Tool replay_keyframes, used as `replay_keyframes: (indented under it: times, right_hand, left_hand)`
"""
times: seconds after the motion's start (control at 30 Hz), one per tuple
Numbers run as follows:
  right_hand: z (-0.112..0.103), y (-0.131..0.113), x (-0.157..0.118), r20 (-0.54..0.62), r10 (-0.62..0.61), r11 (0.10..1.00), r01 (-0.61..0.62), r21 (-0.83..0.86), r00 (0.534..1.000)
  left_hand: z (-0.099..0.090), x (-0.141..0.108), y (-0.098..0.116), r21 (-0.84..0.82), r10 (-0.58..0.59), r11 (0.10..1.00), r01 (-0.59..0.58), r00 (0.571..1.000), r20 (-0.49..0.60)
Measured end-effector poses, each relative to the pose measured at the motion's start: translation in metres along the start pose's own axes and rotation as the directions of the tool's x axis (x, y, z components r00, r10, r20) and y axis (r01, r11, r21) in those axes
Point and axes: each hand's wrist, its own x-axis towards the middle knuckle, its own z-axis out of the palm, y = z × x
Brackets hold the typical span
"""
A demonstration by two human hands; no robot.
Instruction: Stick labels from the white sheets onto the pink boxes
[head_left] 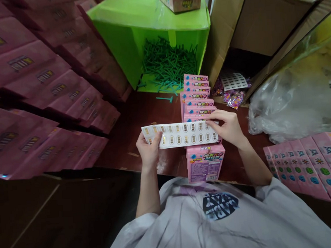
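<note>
Left hand (149,151) is closed on the left end of a white sticker sheet (183,135), which is pressed under the thumb. By the right hand (229,126), the far right corner of the same sheet is pinched between thumb and fingers; whether a sticker is being lifted there cannot be told. Two rows of oval stickers with dark and gold lettering are carried on the sheet, which is held out over a line of pink boxes (205,162) on a red-brown bench (124,141). Part of that line is hidden by it.

Beyond, green sticks (170,60) are heaped inside a bright green box (112,41), its open side turned toward the person. One loose stick (164,98) is seen just in front. Farther right, a second sticker sheet (234,81) is laid on bagged colourful pieces (234,99) beside a cardboard box (224,27). Clear plastic (282,107) is bunched near the right forearm. Stacked pink cartons (54,89) are piled high at the left.
</note>
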Motion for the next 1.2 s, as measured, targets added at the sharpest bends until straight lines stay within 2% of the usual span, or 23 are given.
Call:
replay_keyframes:
  times: [0.2, 0.4, 0.5, 0.6, 0.7, 0.77, 0.8, 0.87, 0.97, 1.07, 1.2]
  right_hand:
    - [0.001, 0.006, -0.003, 0.073, -0.029, 0.999, 0.031, -0.021, 0.997]
    - [0.01, 0.016, -0.002, -0.071, -0.205, 0.977, 0.199, -0.079, 0.976]
    - [0.013, 0.019, 0.0, -0.049, -0.223, 0.969, 0.216, -0.12, 0.973]
    - [0.012, 0.015, 0.002, -0.023, -0.191, 0.979, 0.188, -0.084, 0.981]
    - [0.007, 0.007, 0.001, -0.111, -0.076, 0.996, 0.081, 0.047, 0.991]
    - [0.002, 0.0, -0.003, -0.174, 0.024, 0.996, -0.008, 0.092, 0.984]
    - [-0.001, -0.003, -0.005, -0.169, 0.062, 0.995, -0.047, 0.093, 0.984]
    - [-0.004, -0.007, -0.012, -0.06, 0.097, 0.992, -0.092, 0.084, 0.994]
    - [-0.001, -0.004, -0.023, 0.122, 0.076, 0.994, -0.085, 0.067, 0.99]
    - [0.008, 0.007, -0.034, 0.162, 0.064, 0.998, -0.063, -0.011, 0.985]
    - [0.012, 0.017, -0.044, 0.202, 0.036, 0.989, -0.006, -0.149, 0.979]
  left_hand:
    - [0.002, 0.0, -0.003, -0.03, -0.028, 0.999, 0.028, 1.0, -0.002]
    - [0.007, 0.005, -0.006, -0.106, -0.112, 0.988, 0.114, 0.993, 0.029]
    - [0.008, 0.008, -0.008, -0.122, -0.157, 0.979, 0.163, 0.986, 0.056]
    - [0.009, 0.011, -0.008, -0.114, -0.155, 0.981, 0.159, 0.987, 0.048]
    - [0.008, 0.013, -0.009, -0.097, -0.141, 0.985, 0.142, 0.99, 0.019]
    - [0.005, 0.016, -0.011, -0.079, -0.131, 0.989, 0.128, 0.991, -0.04]
    - [0.001, 0.019, -0.013, -0.066, -0.127, 0.99, 0.121, 0.989, -0.082]
    - [-0.007, 0.024, -0.018, -0.036, -0.127, 0.992, 0.122, 0.977, -0.17]
    - [-0.02, 0.032, -0.024, -0.015, -0.117, 0.993, 0.117, 0.959, -0.259]
    - [-0.027, 0.035, -0.027, -0.019, -0.092, 0.996, 0.09, 0.949, -0.3]
    - [-0.027, 0.032, -0.025, -0.03, -0.097, 0.995, 0.092, 0.954, -0.284]
